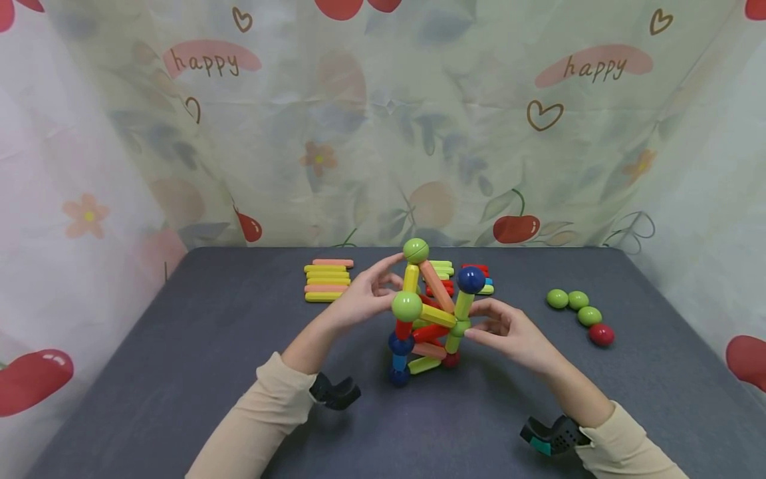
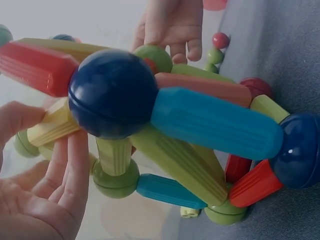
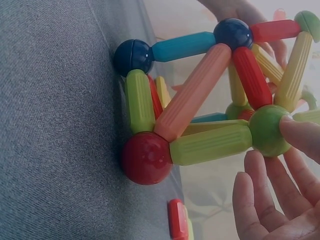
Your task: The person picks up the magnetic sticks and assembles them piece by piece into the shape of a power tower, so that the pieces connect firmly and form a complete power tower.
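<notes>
A tall frame of magnetic rods and balls stands on the dark table, with blue balls [image 1: 401, 342] on the left side and a dark red ball [image 1: 451, 360] low on the right. My left hand [image 1: 365, 297], at its left, pinches a yellow rod [image 2: 56, 122] between thumb and fingers. From the right side, my right hand [image 1: 514, 330] holds a green ball [image 3: 270, 130], thumb on one face and fingers beneath. One green ball [image 1: 415, 251] tops the frame; a blue ball [image 1: 471, 280] caps an upright rod at the right. The frame's rear is partly hidden.
Yellow and pink rods [image 1: 327, 280] lie in a row behind the left hand. Green rods [image 1: 441, 266] and red rods [image 1: 477, 269] lie behind the frame. At the right, several green balls [image 1: 578, 301] and a red ball [image 1: 601, 334] form a line. A patterned curtain [image 1: 383, 166] hangs behind the table.
</notes>
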The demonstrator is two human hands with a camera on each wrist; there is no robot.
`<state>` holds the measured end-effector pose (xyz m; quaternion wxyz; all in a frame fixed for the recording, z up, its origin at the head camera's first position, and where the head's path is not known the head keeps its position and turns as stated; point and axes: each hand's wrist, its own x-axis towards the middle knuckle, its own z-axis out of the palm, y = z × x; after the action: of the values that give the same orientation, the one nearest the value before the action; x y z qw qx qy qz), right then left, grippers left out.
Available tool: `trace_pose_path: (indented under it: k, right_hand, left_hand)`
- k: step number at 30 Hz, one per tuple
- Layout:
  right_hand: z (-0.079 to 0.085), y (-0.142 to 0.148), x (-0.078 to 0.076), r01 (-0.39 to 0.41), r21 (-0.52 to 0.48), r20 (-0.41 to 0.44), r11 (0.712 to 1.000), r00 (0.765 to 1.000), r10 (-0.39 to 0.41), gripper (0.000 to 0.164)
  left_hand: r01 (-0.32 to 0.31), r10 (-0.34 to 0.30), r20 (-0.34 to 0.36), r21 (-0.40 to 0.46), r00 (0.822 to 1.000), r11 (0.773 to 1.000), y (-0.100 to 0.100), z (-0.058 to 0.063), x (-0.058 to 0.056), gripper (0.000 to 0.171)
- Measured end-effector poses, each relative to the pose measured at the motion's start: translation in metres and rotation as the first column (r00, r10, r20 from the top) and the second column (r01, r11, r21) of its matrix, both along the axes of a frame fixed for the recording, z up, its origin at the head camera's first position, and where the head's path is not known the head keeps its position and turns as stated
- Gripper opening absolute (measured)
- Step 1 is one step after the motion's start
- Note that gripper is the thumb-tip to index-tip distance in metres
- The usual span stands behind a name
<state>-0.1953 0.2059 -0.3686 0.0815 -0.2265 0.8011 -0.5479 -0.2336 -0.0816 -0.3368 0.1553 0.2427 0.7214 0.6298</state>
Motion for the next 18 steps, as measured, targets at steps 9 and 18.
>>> trace_pose_path:
  k: [9,18]
  right_hand:
    - [-0.0016,0.0001,-0.0017,0.005,0.01,0.002,1.0,1.0,-0.005,0.037]
    - [-0.0011,-0.0005,-0.0017,0.019,0.021,0.024,1.0,1.0,-0.02,0.038]
  left_hand:
    - [0.027,-0.027,0.033,-0.001,0.999,1.0,-0.0005,-0.0013,-0.0049,0.065]
    - [0.018,-0.018,0.008,0.021,1.0,1.0,-0.0017,-0.0016,-0.0024,0.063]
